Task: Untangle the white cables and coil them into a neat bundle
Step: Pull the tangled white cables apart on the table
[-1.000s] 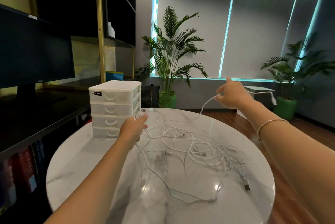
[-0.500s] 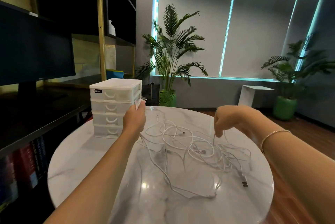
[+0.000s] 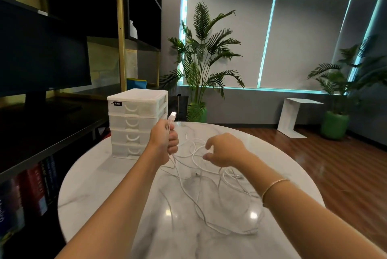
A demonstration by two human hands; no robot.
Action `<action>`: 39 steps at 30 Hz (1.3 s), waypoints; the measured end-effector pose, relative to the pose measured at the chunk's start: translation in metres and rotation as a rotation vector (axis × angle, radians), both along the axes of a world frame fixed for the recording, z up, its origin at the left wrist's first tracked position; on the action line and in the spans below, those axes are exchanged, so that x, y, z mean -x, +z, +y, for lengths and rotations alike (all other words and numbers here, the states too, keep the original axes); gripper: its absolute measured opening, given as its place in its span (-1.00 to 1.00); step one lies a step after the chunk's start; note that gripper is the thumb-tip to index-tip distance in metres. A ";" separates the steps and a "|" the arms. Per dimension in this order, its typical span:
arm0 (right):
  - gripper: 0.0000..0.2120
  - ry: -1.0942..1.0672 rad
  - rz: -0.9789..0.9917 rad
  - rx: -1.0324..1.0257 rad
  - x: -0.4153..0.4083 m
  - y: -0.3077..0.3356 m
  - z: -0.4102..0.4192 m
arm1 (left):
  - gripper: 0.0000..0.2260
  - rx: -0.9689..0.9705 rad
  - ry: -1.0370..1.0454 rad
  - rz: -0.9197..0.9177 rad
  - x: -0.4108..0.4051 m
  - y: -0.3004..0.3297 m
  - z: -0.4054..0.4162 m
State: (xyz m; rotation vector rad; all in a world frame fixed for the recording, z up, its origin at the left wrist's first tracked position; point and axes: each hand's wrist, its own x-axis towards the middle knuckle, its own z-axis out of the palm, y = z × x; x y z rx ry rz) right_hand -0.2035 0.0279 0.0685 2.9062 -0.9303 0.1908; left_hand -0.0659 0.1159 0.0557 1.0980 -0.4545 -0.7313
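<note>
Gripping one plug end upright, the left hand [image 3: 165, 141] anchors a cable, probably as the coil's starting point. The right hand [image 3: 225, 151], fingers loosely spread, hovers over the white cables [image 3: 201, 177] sprawled tangled across the middle of the tabletop [image 3: 94, 191].

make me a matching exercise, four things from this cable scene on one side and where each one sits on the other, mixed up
Things:
1. silver USB plug
2. white plastic drawer unit
3. green plant pot
4. tangled white cables

Places:
A. on the wooden floor at far right
B. sticking up from the left hand
C. spread loose over the round marble table
D. standing at the table's far left edge

Pairs: 1-B, 2-D, 3-A, 4-C
</note>
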 end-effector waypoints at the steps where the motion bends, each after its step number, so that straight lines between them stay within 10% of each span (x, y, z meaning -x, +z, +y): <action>1: -0.61 0.021 -0.025 -0.009 -0.007 -0.007 0.003 | -0.77 0.034 -0.027 0.037 -0.002 -0.002 -0.001; 15: -0.45 0.124 0.139 -0.899 -0.019 -0.042 0.022 | -0.73 -0.067 0.210 -0.117 -0.029 -0.052 -0.028; 21: -0.39 0.051 -0.282 -0.512 -0.030 -0.038 0.006 | -0.75 0.066 0.032 0.131 -0.017 -0.051 -0.033; 26: -0.49 0.139 -0.370 -1.129 -0.047 -0.050 0.010 | -0.76 0.179 -0.077 0.361 -0.016 -0.039 -0.038; 30: -0.83 0.191 -0.257 -1.108 -0.057 -0.059 0.016 | -0.75 0.175 0.042 0.351 -0.030 -0.049 -0.039; 39: -0.68 0.291 0.350 -0.575 -0.058 -0.053 0.053 | -0.75 -0.174 0.313 -0.047 -0.073 -0.102 -0.039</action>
